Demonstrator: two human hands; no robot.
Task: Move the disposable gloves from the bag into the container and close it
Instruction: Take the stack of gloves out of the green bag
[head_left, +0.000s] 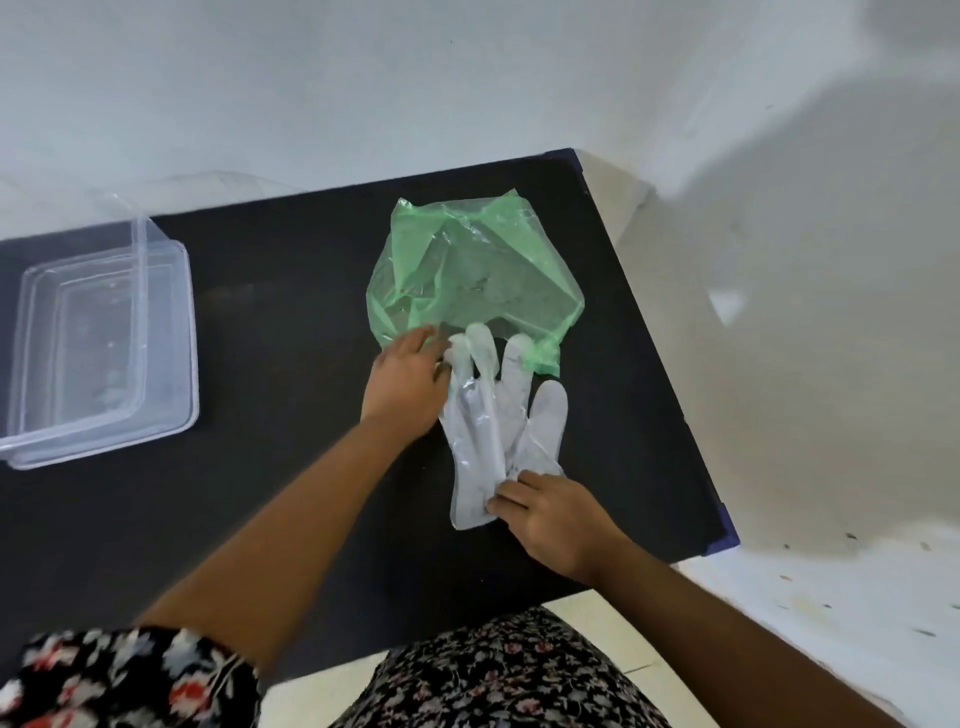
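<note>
A crumpled green plastic bag (470, 270) lies on the black table (291, 332). Clear disposable gloves (488, 421) lie flat just below the bag's mouth, their fingertips touching the bag's edge. My left hand (405, 384) rests at the bag's lower left edge beside the glove fingers, its fingers partly curled on the plastic. My right hand (550, 514) pinches the cuff end of the gloves. A clear plastic container (98, 353) stands open at the table's left, its lid (140, 228) tilted up behind it.
The table's right edge (675, 374) runs diagonally close to the gloves, with light floor beyond. A pale wall rises behind the table. My floral sleeve and clothing fill the bottom of the view.
</note>
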